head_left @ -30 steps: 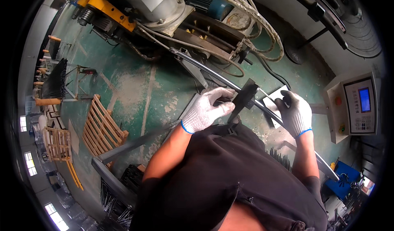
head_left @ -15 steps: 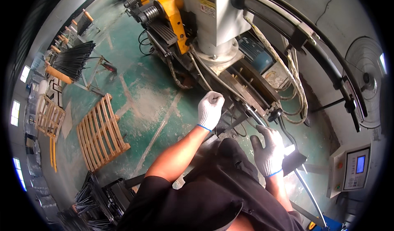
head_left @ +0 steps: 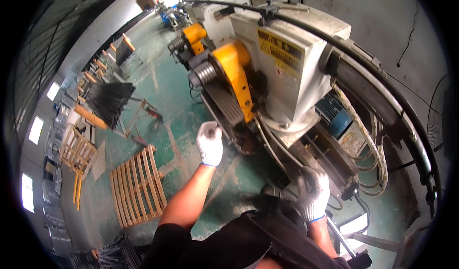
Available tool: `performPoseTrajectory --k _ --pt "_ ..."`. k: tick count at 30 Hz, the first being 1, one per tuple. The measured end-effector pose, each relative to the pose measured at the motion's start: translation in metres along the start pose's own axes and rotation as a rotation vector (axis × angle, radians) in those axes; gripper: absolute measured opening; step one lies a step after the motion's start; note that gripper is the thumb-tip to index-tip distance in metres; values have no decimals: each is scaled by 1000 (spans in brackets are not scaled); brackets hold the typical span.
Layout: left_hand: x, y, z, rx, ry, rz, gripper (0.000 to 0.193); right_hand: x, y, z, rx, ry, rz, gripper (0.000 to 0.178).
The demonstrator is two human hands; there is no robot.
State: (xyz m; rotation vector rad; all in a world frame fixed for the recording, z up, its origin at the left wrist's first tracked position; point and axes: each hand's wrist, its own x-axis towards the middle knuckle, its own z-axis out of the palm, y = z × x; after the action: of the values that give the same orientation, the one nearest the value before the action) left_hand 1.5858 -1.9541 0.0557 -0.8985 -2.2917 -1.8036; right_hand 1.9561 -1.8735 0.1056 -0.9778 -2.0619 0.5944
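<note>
My left hand [head_left: 209,144], in a white knit glove with a blue cuff, is raised over the floor left of the machine. Its fingers are curled; whether anything small is inside them is hidden. My right hand [head_left: 313,192], gloved alike, is closed beside the machine bed [head_left: 330,171]. A shiny metal tube [head_left: 340,235] runs from under this hand toward the lower right, and the fingers appear wrapped round it. Ahead stands the bending machine [head_left: 282,85], with a white column and a yellow arm [head_left: 234,73] carrying a ribbed metal roller [head_left: 203,74].
A wooden pallet [head_left: 138,185] lies on the green floor to the left. Beyond it, a rack holds black rods [head_left: 107,102]. Thick hoses [head_left: 375,149] hang at the machine's right, under a long black curved arm [head_left: 382,94]. More black rods [head_left: 112,254] lie at lower left.
My view has swung up and left, showing more of the machine. My left hand has moved left, still curled. My right hand has gone from open fingers to closed, beside the machine bed.
</note>
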Motion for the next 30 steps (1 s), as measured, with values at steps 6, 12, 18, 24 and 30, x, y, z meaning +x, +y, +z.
performPoseTrajectory --k 6,12,18,24,30 --pt "61 -30 4 -190 4 -174 19 78 -14 72 65 -172 55 32" --pt "128 -73 -32 -56 55 -180 19 143 -59 148 86 -248 -59 35" --pt "265 -136 -71 188 11 24 27 175 -89 241 102 -190 78 43" --pt "436 -213 -86 306 -40 181 38 179 -114 300 157 3 443 32" --pt "584 -272 -101 526 -152 321 53 196 -143 321 193 112 604 11"
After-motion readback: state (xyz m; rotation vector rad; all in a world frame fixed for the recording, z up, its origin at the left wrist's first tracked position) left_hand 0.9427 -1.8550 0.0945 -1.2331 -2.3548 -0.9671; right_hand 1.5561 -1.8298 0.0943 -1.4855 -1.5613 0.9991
